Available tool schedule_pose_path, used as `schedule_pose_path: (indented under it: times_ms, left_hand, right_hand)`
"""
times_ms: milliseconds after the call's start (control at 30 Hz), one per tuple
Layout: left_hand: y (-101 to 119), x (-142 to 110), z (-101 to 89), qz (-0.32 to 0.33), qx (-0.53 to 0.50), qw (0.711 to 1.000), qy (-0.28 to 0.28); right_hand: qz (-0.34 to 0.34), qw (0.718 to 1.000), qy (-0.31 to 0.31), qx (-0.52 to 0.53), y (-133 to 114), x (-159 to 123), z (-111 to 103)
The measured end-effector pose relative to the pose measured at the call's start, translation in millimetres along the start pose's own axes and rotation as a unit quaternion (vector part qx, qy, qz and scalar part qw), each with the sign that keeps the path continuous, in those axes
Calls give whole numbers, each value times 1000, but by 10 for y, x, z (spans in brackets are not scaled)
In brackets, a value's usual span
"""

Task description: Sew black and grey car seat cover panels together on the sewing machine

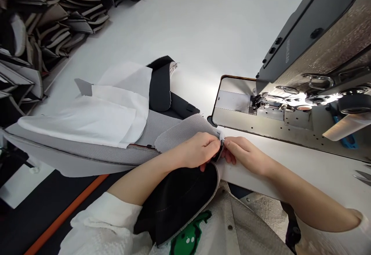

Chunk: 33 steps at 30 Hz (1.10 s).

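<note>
Near the front edge of the table, my left hand (pixel 201 148) and my right hand (pixel 245 152) meet, almost touching. Both are closed, pinching the edge of a sewn fabric piece between them. A grey textured flap (pixel 185 131) of this piece lies behind my left hand. Its black panel (pixel 181 197) hangs below, over my lap. To the left, the grey fabric body (pixel 116 155) stretches along the table with white cloth (pixel 113 112) on top. Black fabric parts (pixel 160 88) stand up behind. The pinched edges are partly hidden by my fingers.
A sewing machine (pixel 313 42) stands on the right, its metal bed plate (pixel 232 112) set into the white table (pixel 203 19). Scissors (pixel 363 177) lie at the right edge. Stacked fabric pieces (pixel 63 19) fill the far left. A blue tool (pixel 348 141) lies under the machine head.
</note>
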<state>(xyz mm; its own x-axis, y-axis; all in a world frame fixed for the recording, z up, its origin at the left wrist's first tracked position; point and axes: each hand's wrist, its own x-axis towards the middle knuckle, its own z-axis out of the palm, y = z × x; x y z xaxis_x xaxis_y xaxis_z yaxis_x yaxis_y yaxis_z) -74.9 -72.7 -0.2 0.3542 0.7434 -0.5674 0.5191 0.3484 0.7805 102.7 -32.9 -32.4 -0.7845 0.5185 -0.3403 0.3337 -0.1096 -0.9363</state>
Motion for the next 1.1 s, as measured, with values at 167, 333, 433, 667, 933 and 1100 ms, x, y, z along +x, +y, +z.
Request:
schedule_pose_path:
  times_ms: [167,333,433,667,933,1100]
  left_hand:
    - [-1,-35,41,-22,23,999,4]
    - [71,-61,79,-24,39,998,32]
    - [84,-59,96,-34,70,995,57]
    - [21,-55,92,-60,39,997,29]
    - [15,-43,112,-31,40,999,14]
    - [10,-37,106,-35,26,999,3]
  right_hand:
    - [8,999,-43,-31,3,-21,-74]
    - [-28,994,-76,-77,-8,-30,-124]
    - [-46,988,-54,-140,-2,-21,-87]
    - [-74,977,-30,-198,2,-24,-17]
    - [-57,982,-53,-171,-12,-23,-102]
    - [-44,984,-79,-156,-18,-21,-136]
